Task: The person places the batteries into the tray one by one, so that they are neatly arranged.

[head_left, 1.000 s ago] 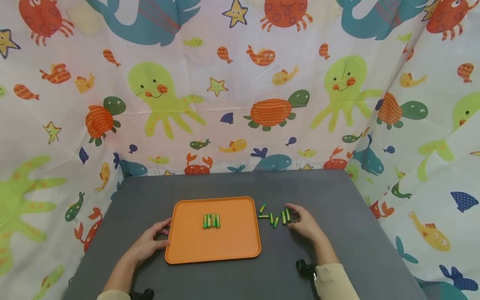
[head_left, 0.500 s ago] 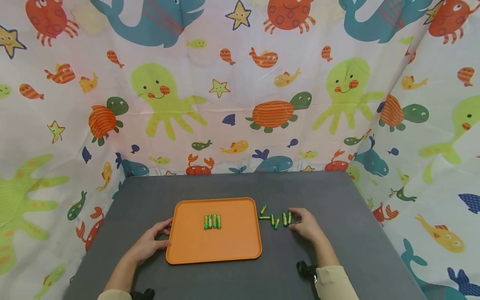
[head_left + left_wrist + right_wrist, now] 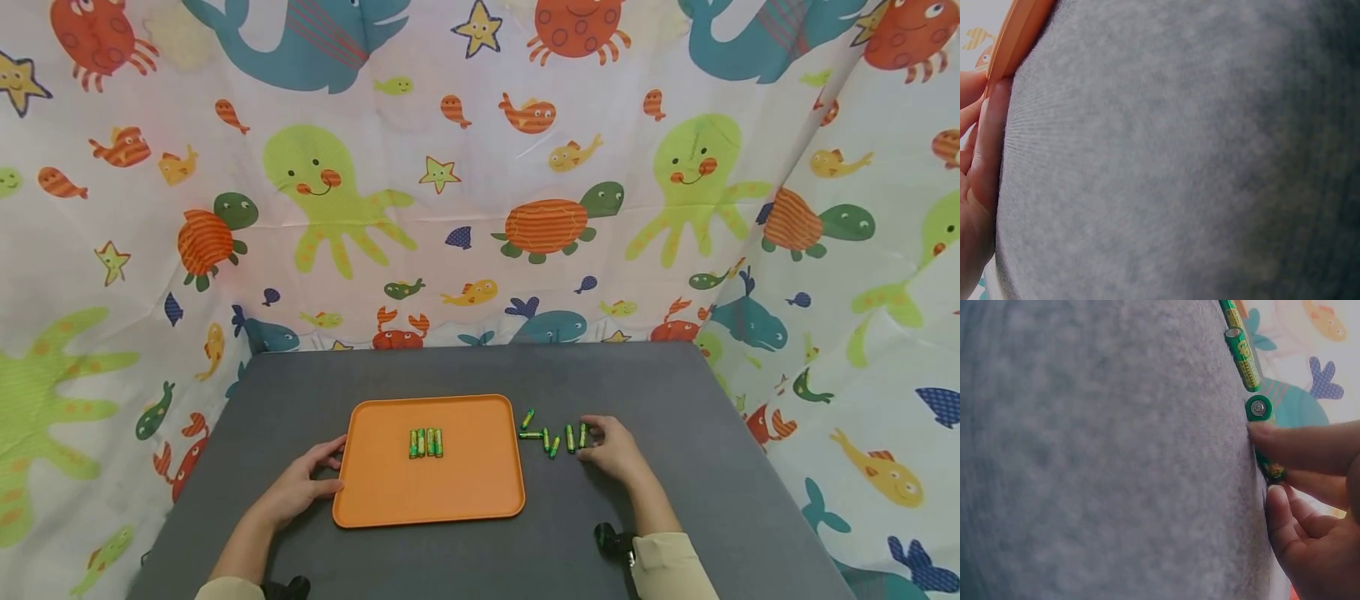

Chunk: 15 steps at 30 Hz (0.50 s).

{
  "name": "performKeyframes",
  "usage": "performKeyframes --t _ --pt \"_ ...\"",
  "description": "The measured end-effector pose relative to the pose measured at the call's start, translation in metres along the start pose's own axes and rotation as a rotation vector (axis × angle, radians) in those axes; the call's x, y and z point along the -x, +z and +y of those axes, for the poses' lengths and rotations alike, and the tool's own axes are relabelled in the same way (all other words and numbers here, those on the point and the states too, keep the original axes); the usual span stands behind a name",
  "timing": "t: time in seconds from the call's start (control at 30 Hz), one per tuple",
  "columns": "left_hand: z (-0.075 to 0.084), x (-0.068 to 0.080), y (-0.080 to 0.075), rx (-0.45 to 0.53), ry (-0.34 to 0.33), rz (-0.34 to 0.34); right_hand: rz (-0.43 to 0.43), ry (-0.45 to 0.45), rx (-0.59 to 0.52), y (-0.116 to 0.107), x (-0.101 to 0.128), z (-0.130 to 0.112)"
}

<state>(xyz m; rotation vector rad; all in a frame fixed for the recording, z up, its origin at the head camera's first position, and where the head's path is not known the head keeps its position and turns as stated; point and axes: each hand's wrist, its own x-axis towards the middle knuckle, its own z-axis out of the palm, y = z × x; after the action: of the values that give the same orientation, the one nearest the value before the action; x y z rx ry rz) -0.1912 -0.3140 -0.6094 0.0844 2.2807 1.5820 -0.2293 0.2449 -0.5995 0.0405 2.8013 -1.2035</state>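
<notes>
Starting nearest you, both pale sleeves [image 3: 671, 568] lie at the lower edge of the head view, with a black device [image 3: 617, 540] at each wrist. Your left hand [image 3: 300, 483] stands at the left side of the tray [image 3: 427, 498], thumb spread from the fingers, tips touching the rim; the left wrist view confirms contact. Your right hand [image 3: 618, 450] pinches the end battery [image 3: 582, 436] by its two ends, thumb on the near end, a finger on the far one.

The tray is orange and lies flat on the grey table [image 3: 450, 571]. Just past its middle you have a row of four batteries [image 3: 430, 443], side by side, pointing away from you.

To the right of the tray lie six green-and-yellow batteries, counting the one you hold. Its neighbour [image 3: 570, 439] lies just beside it, apart and nearly parallel. Further left, a pair [image 3: 547, 440] lies close together, one slanted; whether they touch, you cannot tell from these views. A crosswise battery [image 3: 530, 435] lies between that pair and the tray rim, and a slanted battery [image 3: 527, 418] lies beyond it.

Behind the table, facing you, hangs a white curtain [image 3: 457, 192] printed with turtles, octopuses, crabs, whales and fish.
</notes>
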Motion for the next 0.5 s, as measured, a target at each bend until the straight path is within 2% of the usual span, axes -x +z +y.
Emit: performKeyframes --t 0.3,0.5 --pt "0.0011 0.0013 0.0018 0.028 -0.011 -0.005 0.017 0.009 -0.003 0.0006 0.0032 0.0010" --pt "0.0009 0.0015 0.0014 0.033 -0.004 -0.010 0.071 0.014 -0.049 0.0011 0.0045 0.0008"
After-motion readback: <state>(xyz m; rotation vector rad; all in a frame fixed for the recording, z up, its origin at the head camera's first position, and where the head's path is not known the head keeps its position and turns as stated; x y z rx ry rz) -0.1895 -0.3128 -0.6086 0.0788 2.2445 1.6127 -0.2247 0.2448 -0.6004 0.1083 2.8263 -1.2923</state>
